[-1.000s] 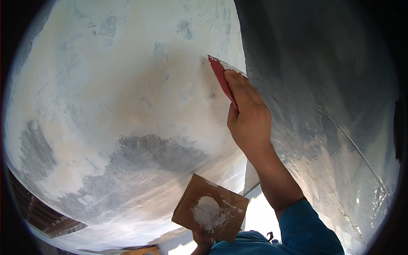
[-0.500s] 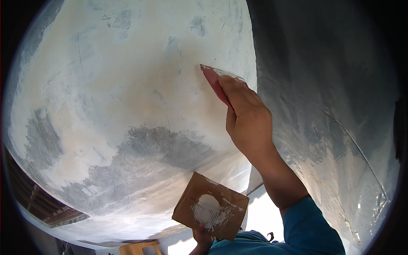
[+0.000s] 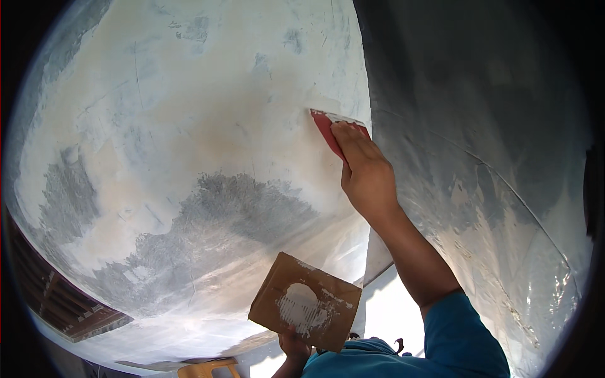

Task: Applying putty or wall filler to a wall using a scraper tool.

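Note:
My right hand (image 3: 367,169) is closed around a red flat spreader (image 3: 327,131), its fingers pressed over the blade. White paste coats the spreader's far edge, which lies against the pale, patchy wall surface (image 3: 208,107) close to that surface's right edge. Lower down, my left hand (image 3: 294,344) grips the near edge of a brown cardboard piece (image 3: 271,291). On the cardboard sits a smeared dollop of white paste (image 3: 301,305). Most of the left hand's fingers are hidden by the cardboard.
Grey rough patches (image 3: 236,205) mark the lower part of the pale surface. To the right hangs a dark, wrinkled plastic sheet (image 3: 466,120). A yellow plastic stool (image 3: 208,368) stands at the bottom, and a brown slatted frame (image 3: 69,309) shows at lower left.
My right hand and the spreader have shifted slightly down along the surface, nearer its right edge. The cardboard in my left hand has moved a little left and up. Both grips are unchanged.

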`<control>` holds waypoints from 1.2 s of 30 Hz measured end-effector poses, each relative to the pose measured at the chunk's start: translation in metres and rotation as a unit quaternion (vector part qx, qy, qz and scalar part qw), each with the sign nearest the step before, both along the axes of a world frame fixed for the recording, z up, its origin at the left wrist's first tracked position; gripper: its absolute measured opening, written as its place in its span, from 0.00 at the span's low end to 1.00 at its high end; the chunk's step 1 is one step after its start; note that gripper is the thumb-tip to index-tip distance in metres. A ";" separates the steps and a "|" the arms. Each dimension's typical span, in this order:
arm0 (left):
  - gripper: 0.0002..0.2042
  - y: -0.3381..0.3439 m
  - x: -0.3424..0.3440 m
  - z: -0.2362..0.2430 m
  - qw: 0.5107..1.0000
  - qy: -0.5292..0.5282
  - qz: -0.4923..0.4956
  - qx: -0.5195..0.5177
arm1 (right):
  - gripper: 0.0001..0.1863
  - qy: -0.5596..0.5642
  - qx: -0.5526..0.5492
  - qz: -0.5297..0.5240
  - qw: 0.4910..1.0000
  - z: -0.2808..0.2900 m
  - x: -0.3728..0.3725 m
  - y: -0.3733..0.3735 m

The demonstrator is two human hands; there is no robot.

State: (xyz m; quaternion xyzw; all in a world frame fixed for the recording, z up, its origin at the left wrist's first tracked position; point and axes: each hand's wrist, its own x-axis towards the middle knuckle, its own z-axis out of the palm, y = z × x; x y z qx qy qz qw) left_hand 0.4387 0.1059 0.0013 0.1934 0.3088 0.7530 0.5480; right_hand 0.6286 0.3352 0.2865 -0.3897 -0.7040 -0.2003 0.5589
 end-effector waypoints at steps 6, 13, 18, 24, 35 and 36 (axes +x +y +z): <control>0.32 -0.021 -0.011 0.009 1.000 0.011 -0.011 -0.014 | 0.34 -0.018 -0.016 0.000 1.000 -0.054 -0.019 0.018; 0.28 -0.060 -0.051 0.002 0.999 0.010 -0.036 -0.038 | 0.26 0.165 -0.395 0.139 0.893 -0.180 -0.025 -0.113; 0.26 -0.081 -0.062 -0.015 0.995 0.011 -0.055 -0.088 | 0.24 0.379 -0.507 0.102 0.768 -0.228 -0.019 -0.209; 0.25 -0.088 -0.073 -0.023 0.980 -0.048 -0.136 -0.136 | 0.25 0.402 -0.524 0.097 0.744 -0.236 -0.014 -0.279; 0.29 -0.086 -0.032 0.013 0.957 -0.089 -0.262 -0.086 | 0.14 0.469 -0.399 0.207 0.760 -0.191 0.003 -0.301; 0.30 -0.083 -0.027 0.014 0.955 -0.089 -0.268 -0.086 | 0.12 0.476 -0.391 0.211 0.759 -0.192 0.008 -0.300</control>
